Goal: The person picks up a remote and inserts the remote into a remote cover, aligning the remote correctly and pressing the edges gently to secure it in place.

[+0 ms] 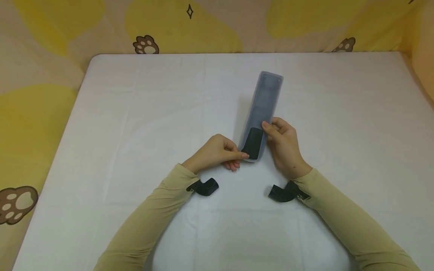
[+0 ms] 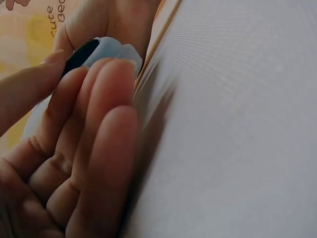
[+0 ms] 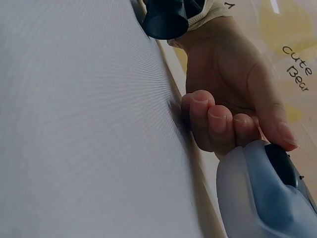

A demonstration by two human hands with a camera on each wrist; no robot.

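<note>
A long, slim translucent blue-grey sleeve (image 1: 266, 96) is held tilted over the table, and a black remote control (image 1: 254, 143) shows through an opening at its lower end. My right hand (image 1: 285, 146) grips the sleeve along its right edge, thumb on the upper face and fingers behind. At the lower left corner, my left hand (image 1: 218, 152) pinches the black end between thumb and fingers. The right wrist view has the rounded sleeve end (image 3: 242, 193) close up, with small bumps along the black part. In the left wrist view, the left fingers (image 2: 114, 144) hide most of it.
A white-covered table (image 1: 152, 113) lies beneath both hands. Black wrist-worn camera mounts (image 1: 205, 187) stick out inward from both sleeves. Behind and to the left hangs a yellow and beige cloth (image 1: 183, 26) with paw prints.
</note>
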